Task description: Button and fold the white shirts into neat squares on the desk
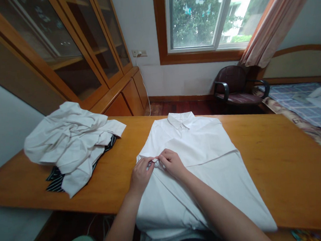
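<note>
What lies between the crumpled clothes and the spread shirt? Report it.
In the head view, a strip of wooden tabletop separates the clothes from the shirt.

I'm in a home, in a room that serves as a bedroom: beyond the right edge of my wooden table (287,162) stands a bed with a wood-framed headboard (298,63) and plaid sheet (290,98). Past the far right corner are an armchair (232,86) and a pink curtain (278,22); behind the far edge's left end rises a glass-fronted cabinet (106,82).
</note>
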Demonstrator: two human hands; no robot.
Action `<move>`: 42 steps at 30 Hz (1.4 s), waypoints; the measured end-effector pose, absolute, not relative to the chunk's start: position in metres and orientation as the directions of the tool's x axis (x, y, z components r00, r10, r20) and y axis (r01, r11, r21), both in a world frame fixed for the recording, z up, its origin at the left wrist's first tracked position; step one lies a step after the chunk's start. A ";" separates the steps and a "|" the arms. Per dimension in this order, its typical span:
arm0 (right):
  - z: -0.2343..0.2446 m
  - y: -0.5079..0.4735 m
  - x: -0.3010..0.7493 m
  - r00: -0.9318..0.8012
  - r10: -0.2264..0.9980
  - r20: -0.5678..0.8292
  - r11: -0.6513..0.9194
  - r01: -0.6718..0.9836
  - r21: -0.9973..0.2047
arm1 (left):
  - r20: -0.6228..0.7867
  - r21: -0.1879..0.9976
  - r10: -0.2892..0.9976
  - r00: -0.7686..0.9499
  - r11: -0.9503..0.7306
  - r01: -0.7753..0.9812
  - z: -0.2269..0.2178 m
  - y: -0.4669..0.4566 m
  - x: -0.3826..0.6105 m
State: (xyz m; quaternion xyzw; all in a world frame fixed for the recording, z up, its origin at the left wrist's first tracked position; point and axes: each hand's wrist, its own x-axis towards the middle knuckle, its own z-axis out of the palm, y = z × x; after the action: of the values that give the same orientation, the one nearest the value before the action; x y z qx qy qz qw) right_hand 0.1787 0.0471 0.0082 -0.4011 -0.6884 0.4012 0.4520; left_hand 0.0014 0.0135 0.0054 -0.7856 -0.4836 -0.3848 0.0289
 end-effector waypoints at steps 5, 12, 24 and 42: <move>0.009 0.047 0.179 -0.276 0.913 0.302 0.360 0.190 -0.913 | 0.640 0.329 0.732 0.232 -0.534 0.779 0.006 0.013 0.000; 0.006 0.047 0.178 -0.296 0.889 0.349 0.414 0.197 -0.889 | 0.653 0.340 0.731 0.198 -0.516 0.786 0.006 0.013 -0.002; 0.005 0.046 0.177 -0.273 0.889 0.368 0.429 0.217 -0.877 | 0.675 0.315 0.714 0.186 -0.506 0.803 0.004 0.011 -0.003; 0.008 0.044 0.176 -0.274 0.872 0.406 0.471 0.239 -0.849 | 0.628 0.409 0.753 0.197 -0.535 0.740 0.006 0.014 -0.001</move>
State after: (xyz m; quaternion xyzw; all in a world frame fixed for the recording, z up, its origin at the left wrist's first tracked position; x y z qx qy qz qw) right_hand 0.1763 0.0436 0.0081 -0.3848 -0.7216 0.3412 0.4634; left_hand -0.0012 0.0138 0.0062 -0.7737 -0.4822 -0.4109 -0.0079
